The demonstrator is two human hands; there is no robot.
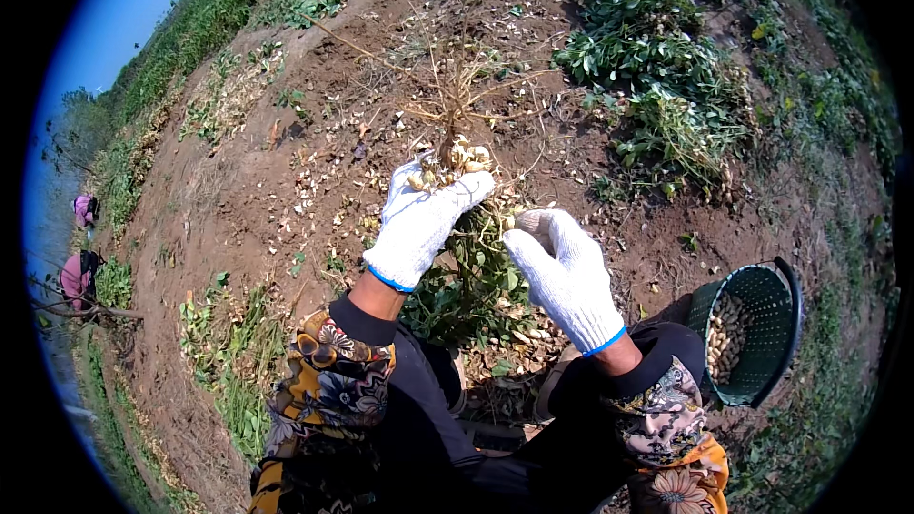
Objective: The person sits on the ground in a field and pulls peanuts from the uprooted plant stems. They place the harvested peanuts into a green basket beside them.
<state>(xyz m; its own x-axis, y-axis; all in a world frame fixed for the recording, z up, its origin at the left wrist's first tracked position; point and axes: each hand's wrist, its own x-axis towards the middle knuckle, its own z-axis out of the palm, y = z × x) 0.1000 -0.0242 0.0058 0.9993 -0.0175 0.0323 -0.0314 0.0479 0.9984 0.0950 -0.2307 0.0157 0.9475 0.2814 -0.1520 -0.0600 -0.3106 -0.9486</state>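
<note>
My left hand (428,218), in a white knit glove with a blue cuff edge, grips a peanut plant (451,125) at its base. Its bare roots spread upward, pods cluster (468,157) by my thumb, and the leafy part (475,285) hangs below between my legs. To the right of it, my right hand (564,271), gloved the same way, has thumb and forefinger around a pale pod (509,221) beside the stems. A green perforated basket (767,328) with a dark handle stands by my right knee, with loose peanuts (727,335) inside.
Pulled peanut plants (643,50) lie in a heap at the upper right. More uprooted plants (239,364) lie at the lower left. Scattered pods and dry leaves cover the brown soil (235,185). Two people in pink (77,278) are at the far left, near a bare branch (93,311).
</note>
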